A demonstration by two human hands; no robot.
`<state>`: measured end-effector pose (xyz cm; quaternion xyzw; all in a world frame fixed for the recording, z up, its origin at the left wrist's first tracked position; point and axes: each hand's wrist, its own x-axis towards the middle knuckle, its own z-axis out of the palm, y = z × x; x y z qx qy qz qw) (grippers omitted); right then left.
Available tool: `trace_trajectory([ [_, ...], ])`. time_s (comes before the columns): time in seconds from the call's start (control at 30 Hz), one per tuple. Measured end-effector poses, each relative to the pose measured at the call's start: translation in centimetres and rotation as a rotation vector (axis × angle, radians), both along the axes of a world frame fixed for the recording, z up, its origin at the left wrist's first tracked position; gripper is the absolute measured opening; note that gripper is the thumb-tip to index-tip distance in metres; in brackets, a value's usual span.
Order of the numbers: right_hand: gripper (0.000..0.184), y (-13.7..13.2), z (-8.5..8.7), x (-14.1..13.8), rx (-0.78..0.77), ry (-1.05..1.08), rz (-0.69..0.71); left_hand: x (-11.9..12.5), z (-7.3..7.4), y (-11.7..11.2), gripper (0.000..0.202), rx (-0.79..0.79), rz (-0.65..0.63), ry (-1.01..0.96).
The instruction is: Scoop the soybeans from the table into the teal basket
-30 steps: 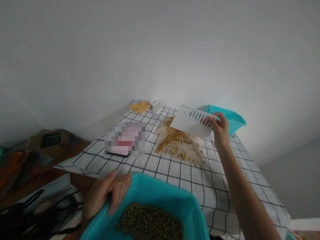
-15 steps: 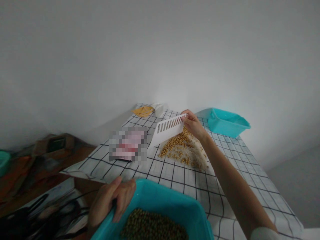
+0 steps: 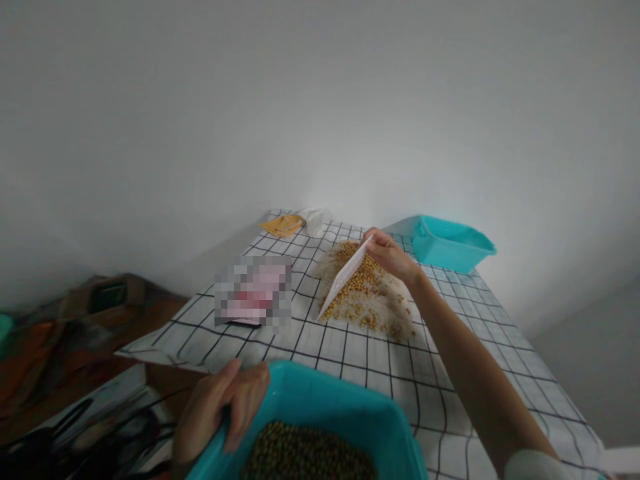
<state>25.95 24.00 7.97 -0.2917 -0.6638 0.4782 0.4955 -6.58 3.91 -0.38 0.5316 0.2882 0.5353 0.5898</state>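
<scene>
My left hand is closed over the rim of a teal plastic basin at the table's near edge. Dark greenish beans cover the basin's bottom. My right hand pinches the upper end of a thin white plastic scraper, turned nearly edge-on and tilted. Its lower edge reaches into a heap of yellow soybeans mixed with pale grains that look like rice. The heap spreads on both sides of the scraper.
A second teal basin stands at the back right by the wall. At the back left lie a yellow item and a white scoop-like object. A blurred-out pink item lies on the checkered cloth. Cables and boxes crowd the lower left.
My right hand has turned the scraper from broadside to nearly edge-on, so its slots no longer show. More of the heap's far side is visible. My left hand stays on the basin rim.
</scene>
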Motion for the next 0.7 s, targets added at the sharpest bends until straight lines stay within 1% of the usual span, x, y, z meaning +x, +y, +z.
trace_trajectory([
  [0.13, 0.036, -0.8, -0.1, 2.2, 0.004, 0.04, -0.066, 0.1, 0.2, -0.4, 0.071, -0.059, -0.013, -0.073],
  [0.23, 0.038, -1.3, 0.1, 3.2, 0.017, 0.045, -0.1, -0.5, -0.3, 0.1, 0.069, -0.052, -0.025, -0.026],
  [0.3, 0.038, -1.6, 0.2, 3.3, 0.025, 0.042, -0.11, -1.1, -0.9, 0.9, 0.067, 0.018, -0.069, 0.025],
  [0.37, 0.037, -1.9, 0.2, 3.3, 0.032, 0.051, -0.116, -1.6, -1.4, 1.7, 0.069, 0.143, -0.171, 0.08],
  [0.43, 0.034, -2.0, 0.2, 3.0, 0.044, 0.09, -0.138, -1.8, -1.5, 2.1, 0.071, 0.208, -0.223, 0.083],
  [0.5, 0.03, -2.3, 0.3, 2.8, 0.059, 0.154, -0.185, -1.6, -1.1, 1.9, 0.072, 0.133, -0.197, 0.113],
  [0.53, 0.028, -2.4, 0.4, 2.8, 0.067, 0.187, -0.21, -1.3, -0.8, 1.7, 0.072, 0.104, -0.167, 0.086],
  [0.6, 0.026, -3.1, 0.7, 2.8, 0.069, 0.248, -0.279, -0.7, 0.0, 1.0, 0.071, 0.086, -0.156, 0.014],
  [0.63, 0.025, -3.7, 0.9, 3.0, 0.061, 0.273, -0.324, -0.3, 0.4, 0.6, 0.071, 0.091, -0.146, -0.03],
  [0.7, 0.025, -5.4, 1.2, 3.4, 0.013, 0.315, -0.468, 0.3, 0.9, 0.1, 0.07, 0.07, -0.102, -0.085],
])
